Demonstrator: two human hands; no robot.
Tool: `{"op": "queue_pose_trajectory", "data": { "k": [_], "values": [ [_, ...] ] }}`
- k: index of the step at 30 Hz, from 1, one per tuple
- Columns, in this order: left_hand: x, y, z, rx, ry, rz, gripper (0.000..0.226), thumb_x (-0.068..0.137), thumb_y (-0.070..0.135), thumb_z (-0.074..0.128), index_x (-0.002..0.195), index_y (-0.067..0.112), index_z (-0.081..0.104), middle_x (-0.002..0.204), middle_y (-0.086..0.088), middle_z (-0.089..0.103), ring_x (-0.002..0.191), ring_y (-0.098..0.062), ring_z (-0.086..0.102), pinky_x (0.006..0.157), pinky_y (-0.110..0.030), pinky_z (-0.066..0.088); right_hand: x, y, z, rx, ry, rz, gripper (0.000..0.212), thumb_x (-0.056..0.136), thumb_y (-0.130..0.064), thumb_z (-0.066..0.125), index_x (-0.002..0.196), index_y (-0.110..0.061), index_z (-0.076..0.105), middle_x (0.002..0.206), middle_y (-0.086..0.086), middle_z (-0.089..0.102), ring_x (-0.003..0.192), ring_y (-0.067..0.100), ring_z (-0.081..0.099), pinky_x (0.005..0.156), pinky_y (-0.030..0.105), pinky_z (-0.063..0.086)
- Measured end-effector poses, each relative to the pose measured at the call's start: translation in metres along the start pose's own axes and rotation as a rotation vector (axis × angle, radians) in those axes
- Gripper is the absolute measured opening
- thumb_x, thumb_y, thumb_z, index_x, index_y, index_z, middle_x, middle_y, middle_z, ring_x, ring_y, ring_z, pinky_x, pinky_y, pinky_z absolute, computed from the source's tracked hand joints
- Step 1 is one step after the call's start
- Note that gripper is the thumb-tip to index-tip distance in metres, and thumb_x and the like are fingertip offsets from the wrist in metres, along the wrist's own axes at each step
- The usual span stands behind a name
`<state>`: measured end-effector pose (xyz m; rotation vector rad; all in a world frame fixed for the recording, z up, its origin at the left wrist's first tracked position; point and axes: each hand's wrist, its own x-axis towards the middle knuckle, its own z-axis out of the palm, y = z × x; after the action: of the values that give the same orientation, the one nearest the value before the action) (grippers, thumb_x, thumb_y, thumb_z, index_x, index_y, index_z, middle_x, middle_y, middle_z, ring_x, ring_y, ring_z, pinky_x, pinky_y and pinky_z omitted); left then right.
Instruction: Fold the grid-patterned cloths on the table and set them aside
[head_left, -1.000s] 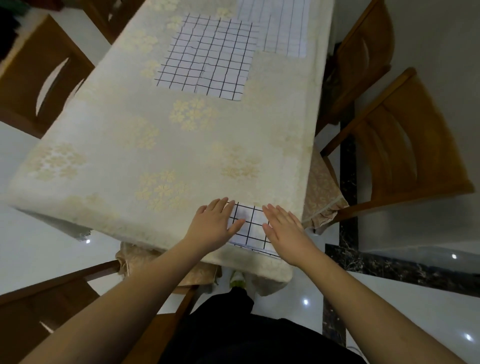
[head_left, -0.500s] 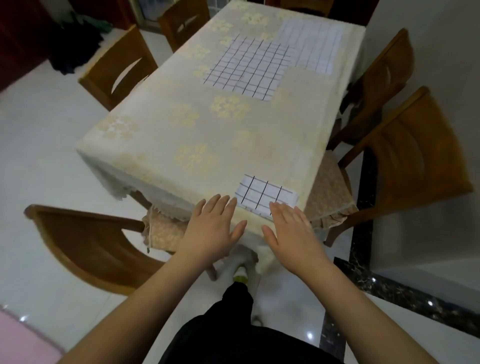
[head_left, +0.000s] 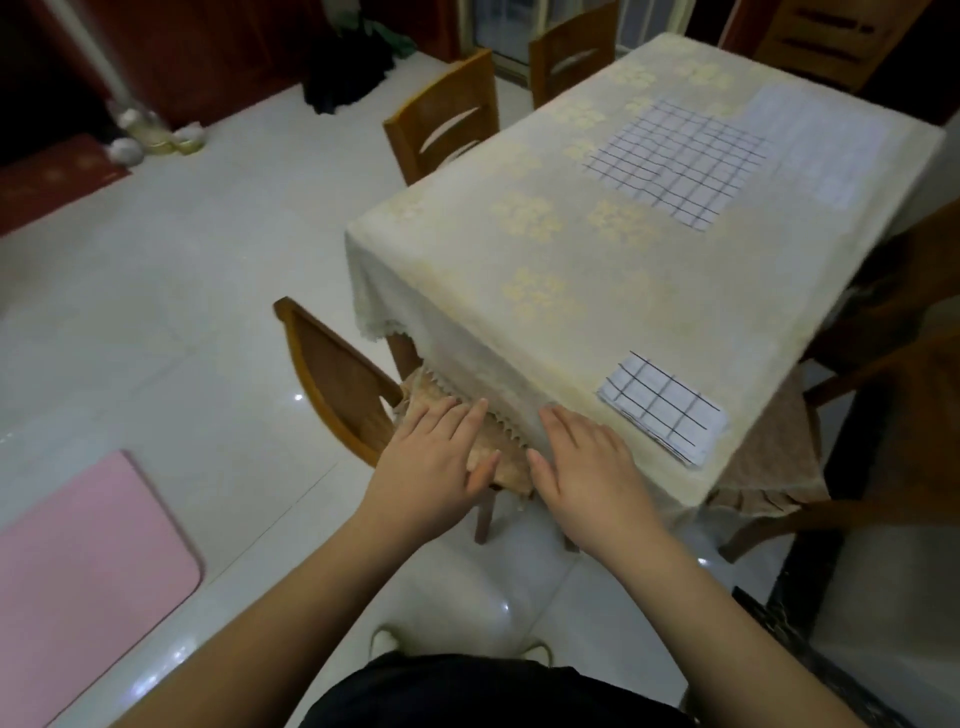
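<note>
A small folded grid-patterned cloth (head_left: 662, 413) lies near the table's near right corner. Farther back, a larger grid cloth (head_left: 675, 163) lies spread flat, and a paler grid cloth (head_left: 810, 145) lies beside it at the far right edge. My left hand (head_left: 431, 457) and my right hand (head_left: 587, 462) hover flat, fingers apart, in front of the table's near edge, off the tabletop and holding nothing. My right hand is just left of the folded cloth and does not touch it.
The table (head_left: 571, 291) wears a cream flowered tablecloth. Wooden chairs stand around it: one (head_left: 337, 374) tucked under the near left side, one (head_left: 447, 119) at the far left, others on the right. A pink mat (head_left: 78, 571) lies on the white floor.
My hands have come off the folded cloth and drawn back past the table's edge. My view has swung left and backed away, so the table now sits to the right.
</note>
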<state>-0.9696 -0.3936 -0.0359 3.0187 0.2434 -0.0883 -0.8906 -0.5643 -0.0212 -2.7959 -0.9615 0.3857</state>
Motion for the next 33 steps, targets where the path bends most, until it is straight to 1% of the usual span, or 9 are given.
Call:
{"op": "queue_pose_trajectory", "data": {
  "k": [3, 5, 9, 11, 15, 17, 21, 26, 33],
  "values": [
    [-0.024, -0.045, -0.006, -0.031, 0.017, -0.074, 0.064, 0.099, 0.055, 0.026, 0.149, 0.018, 0.037, 0.149, 0.000, 0.047, 0.142, -0.015, 0.036, 0.115, -0.029, 0.010, 0.016, -0.053, 0.006, -0.040, -0.044, -0.090, 0.075, 0.091, -0.052, 0.005, 0.152, -0.018, 0.029, 0.154, 0.004, 0.038, 0.141, 0.021, 0.036, 0.116, 0.040, 0.024],
    [-0.042, -0.080, -0.009, -0.063, 0.017, -0.123, 0.063, 0.099, 0.055, 0.026, 0.150, 0.018, 0.035, 0.151, 0.001, 0.043, 0.143, -0.014, 0.033, 0.115, -0.027, 0.011, 0.029, -0.094, 0.013, -0.067, -0.067, -0.140, 0.066, 0.097, -0.051, 0.009, 0.154, -0.021, 0.022, 0.158, 0.001, 0.032, 0.144, 0.018, 0.030, 0.119, 0.038, 0.018],
    [-0.084, -0.159, -0.019, -0.105, 0.021, -0.249, 0.068, 0.094, 0.056, 0.020, 0.144, 0.018, 0.044, 0.143, -0.001, 0.053, 0.134, -0.020, 0.047, 0.107, -0.035, 0.038, 0.050, -0.181, 0.028, -0.052, -0.065, -0.208, 0.077, 0.089, -0.056, 0.000, 0.154, -0.023, 0.025, 0.157, -0.001, 0.034, 0.144, 0.016, 0.031, 0.120, 0.039, 0.023],
    [-0.106, -0.200, -0.024, -0.081, 0.013, -0.297, 0.066, 0.094, 0.055, 0.020, 0.143, 0.019, 0.045, 0.141, -0.001, 0.055, 0.131, -0.022, 0.050, 0.103, -0.038, 0.043, 0.058, -0.223, 0.037, -0.048, -0.071, -0.235, 0.075, 0.090, -0.055, 0.000, 0.154, -0.024, 0.025, 0.158, -0.003, 0.033, 0.145, 0.015, 0.029, 0.120, 0.038, 0.022],
    [-0.143, -0.269, -0.032, -0.066, 0.010, -0.376, 0.068, 0.094, 0.055, 0.017, 0.143, 0.018, 0.045, 0.140, -0.002, 0.055, 0.130, -0.023, 0.050, 0.101, -0.041, 0.042, 0.072, -0.300, 0.043, -0.087, -0.093, -0.316, 0.058, 0.102, -0.049, 0.019, 0.155, -0.024, 0.019, 0.159, -0.003, 0.028, 0.146, 0.016, 0.025, 0.120, 0.037, 0.017],
    [-0.154, -0.293, -0.038, -0.066, 0.005, -0.412, 0.072, 0.092, 0.057, 0.013, 0.145, 0.019, 0.043, 0.142, -0.001, 0.053, 0.133, -0.022, 0.047, 0.103, -0.040, 0.039, 0.078, -0.330, 0.044, -0.117, -0.095, -0.358, 0.057, 0.103, -0.047, 0.022, 0.155, -0.025, 0.017, 0.160, -0.003, 0.026, 0.147, 0.015, 0.023, 0.120, 0.036, 0.015],
    [-0.161, -0.334, -0.049, -0.063, -0.011, -0.462, 0.083, 0.084, 0.065, 0.000, 0.151, 0.024, 0.028, 0.155, -0.002, 0.036, 0.143, -0.021, 0.030, 0.111, -0.039, 0.027, 0.099, -0.372, 0.043, -0.152, -0.117, -0.411, 0.058, 0.103, -0.049, 0.020, 0.156, -0.026, 0.014, 0.161, -0.003, 0.023, 0.148, 0.015, 0.020, 0.121, 0.036, 0.013],
    [-0.133, -0.379, -0.063, -0.028, 0.014, -0.481, 0.082, 0.084, 0.064, -0.001, 0.152, 0.026, 0.025, 0.156, 0.000, 0.033, 0.143, -0.019, 0.028, 0.112, -0.040, 0.026, 0.147, -0.398, 0.039, -0.135, -0.129, -0.432, 0.057, 0.103, -0.048, 0.019, 0.156, -0.027, 0.013, 0.162, -0.002, 0.021, 0.149, 0.016, 0.018, 0.122, 0.038, 0.012],
    [-0.066, -0.433, -0.093, 0.047, 0.006, -0.468, 0.064, 0.098, 0.057, 0.023, 0.154, 0.025, 0.020, 0.156, 0.003, 0.032, 0.143, -0.018, 0.028, 0.115, -0.039, 0.022, 0.242, -0.429, 0.020, -0.089, -0.079, -0.441, 0.054, 0.104, -0.046, 0.020, 0.154, -0.026, 0.020, 0.158, -0.003, 0.029, 0.146, 0.016, 0.026, 0.121, 0.038, 0.015]
  ]
}}
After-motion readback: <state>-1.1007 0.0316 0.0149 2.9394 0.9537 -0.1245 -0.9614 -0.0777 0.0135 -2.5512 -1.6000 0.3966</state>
